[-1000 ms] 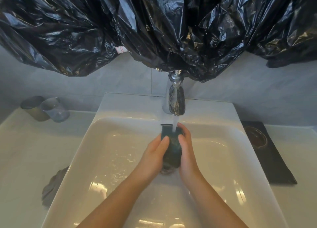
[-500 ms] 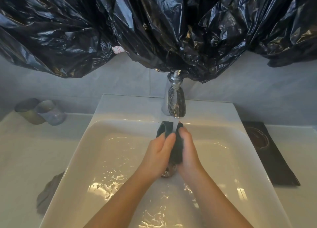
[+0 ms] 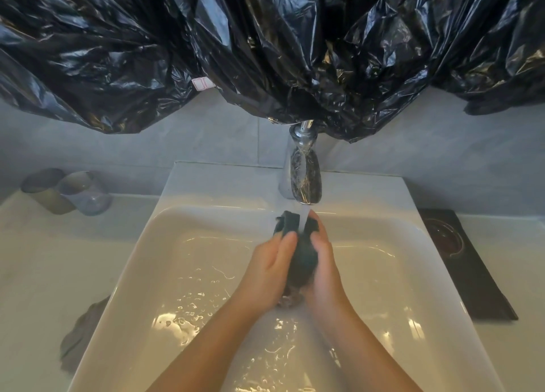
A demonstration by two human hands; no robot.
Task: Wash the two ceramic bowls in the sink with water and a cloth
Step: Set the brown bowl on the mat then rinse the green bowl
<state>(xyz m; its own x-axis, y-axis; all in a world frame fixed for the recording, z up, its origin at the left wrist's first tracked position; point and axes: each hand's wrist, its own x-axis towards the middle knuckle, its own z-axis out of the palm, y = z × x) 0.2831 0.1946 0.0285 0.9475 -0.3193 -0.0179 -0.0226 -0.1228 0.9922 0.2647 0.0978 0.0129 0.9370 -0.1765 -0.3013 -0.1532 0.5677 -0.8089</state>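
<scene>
I hold a dark green cloth between both hands, above the middle of the white sink. My left hand presses it from the left and my right hand from the right, folding it together. Water runs from the chrome tap straight onto the cloth's top edge. Most of the drain is hidden under my hands. A dark round bowl sits on a black mat to the right of the sink. No bowl shows inside the basin.
Two tumblers stand at the back left of the counter. A grey rag lies against the sink's left edge. Crumpled black plastic bags hang across the wall above the tap. Water pools on the basin floor.
The cloth was held flat and upright under the stream; my hands have closed in and bunched it. More water ripples across the basin.
</scene>
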